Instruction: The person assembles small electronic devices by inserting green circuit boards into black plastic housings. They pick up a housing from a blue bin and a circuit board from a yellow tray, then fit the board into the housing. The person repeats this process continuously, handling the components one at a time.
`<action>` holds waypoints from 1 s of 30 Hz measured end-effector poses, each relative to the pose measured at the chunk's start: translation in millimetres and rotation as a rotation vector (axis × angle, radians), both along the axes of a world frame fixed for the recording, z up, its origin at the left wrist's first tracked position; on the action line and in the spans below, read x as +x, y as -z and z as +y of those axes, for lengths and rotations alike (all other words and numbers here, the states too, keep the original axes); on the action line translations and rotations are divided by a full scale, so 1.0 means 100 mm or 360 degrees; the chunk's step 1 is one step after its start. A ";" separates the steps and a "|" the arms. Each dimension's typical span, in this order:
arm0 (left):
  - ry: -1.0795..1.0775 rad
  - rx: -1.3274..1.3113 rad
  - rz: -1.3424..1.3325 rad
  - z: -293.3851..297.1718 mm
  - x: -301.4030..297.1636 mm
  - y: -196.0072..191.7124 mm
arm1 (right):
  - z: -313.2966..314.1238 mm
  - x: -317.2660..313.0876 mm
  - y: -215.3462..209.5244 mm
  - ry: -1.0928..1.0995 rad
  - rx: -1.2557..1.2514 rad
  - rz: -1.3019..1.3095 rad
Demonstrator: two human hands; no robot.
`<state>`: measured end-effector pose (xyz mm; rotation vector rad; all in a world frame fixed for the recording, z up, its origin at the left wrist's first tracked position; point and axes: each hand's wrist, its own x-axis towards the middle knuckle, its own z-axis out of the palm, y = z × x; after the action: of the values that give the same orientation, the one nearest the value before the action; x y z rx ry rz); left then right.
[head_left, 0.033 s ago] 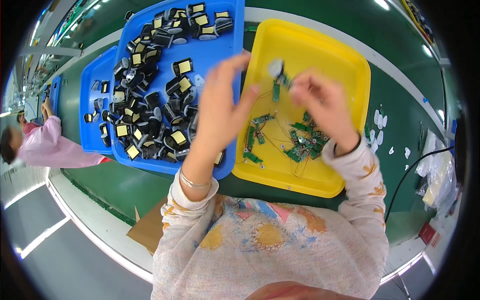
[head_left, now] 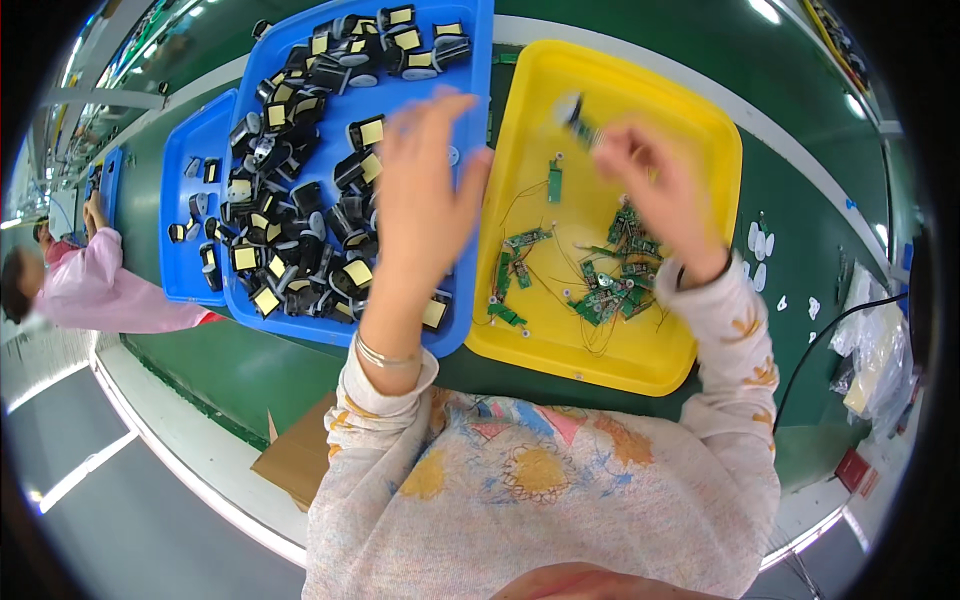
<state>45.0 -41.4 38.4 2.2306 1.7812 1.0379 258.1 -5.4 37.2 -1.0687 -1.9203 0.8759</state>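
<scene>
My left hand (head_left: 425,190) hovers over the right side of the large blue tray (head_left: 462,310), fingers stretched out, nothing in it. Below and left of it lie many black plastic housings (head_left: 270,160) with pale yellow pads and grey ends. Above the far half of the yellow tray (head_left: 530,365), my right hand (head_left: 665,180) pinches a small green circuit board (head_left: 582,127); a pale, motion-blurred piece is at its far end. A single green board (head_left: 554,182) lies beneath on the tray floor. A wired heap of boards (head_left: 610,290) sits nearer me.
A smaller blue tray (head_left: 172,270) with a few housings stands at far left. Loose white oval pieces (head_left: 760,275) lie right of the yellow tray, near a black cable (head_left: 805,360) and clear plastic bags (head_left: 870,340). A cardboard box (head_left: 290,460) is near me; a person in pink (head_left: 110,285) works at left.
My left hand has shifted slightly left and away from me. My right hand has moved a little right and farther off, carrying the circuit board along.
</scene>
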 end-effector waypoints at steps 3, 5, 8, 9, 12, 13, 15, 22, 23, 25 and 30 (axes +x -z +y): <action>-0.0804 -0.0081 0.0718 0.10 -0.38 0.22 | 0.75 0.24 0.05 0.0387 0.0433 -0.0573; -0.1001 -0.0252 0.0740 0.13 -0.52 0.26 | 1.22 0.43 0.15 0.0595 0.0554 -0.0964; -0.1001 -0.0555 0.0753 0.17 -0.61 0.33 | 1.60 0.56 0.46 0.0662 0.0435 -0.1398; -0.0955 -0.0422 0.0732 0.18 -0.61 0.33 | 1.63 0.61 0.49 0.0667 0.0366 -0.1521; -0.0778 -0.0089 0.0515 0.19 -0.60 0.32 | 1.39 0.49 0.26 0.0584 0.1069 -0.1216; -0.0692 -0.0016 0.0332 0.19 -0.59 0.27 | 1.22 0.36 0.18 0.0538 0.1409 -0.1054; -0.0569 0.0055 0.0072 0.15 -0.54 0.13 | 0.84 0.11 0.12 0.0342 0.1344 -0.0952; -0.0071 0.0084 -0.0122 -0.05 -0.01 -0.02 | 0.02 -0.36 0.32 0.0144 0.0222 -0.1374; -0.0032 0.0111 -0.0154 -0.06 0.01 0.00 | 0.01 -0.37 0.33 0.0120 0.0238 -0.1308; 0.0045 0.0165 -0.0221 -0.08 0.04 0.04 | -0.02 -0.34 0.34 0.0071 0.0270 -0.1179; 0.0137 -0.0390 -0.1076 -0.16 0.09 0.05 | -0.19 -0.25 0.16 -0.0006 -0.0244 0.0308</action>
<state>53.8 -57.4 33.3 1.5359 1.4033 1.2702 232.6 -24.3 20.8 -1.0287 -1.7172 1.1021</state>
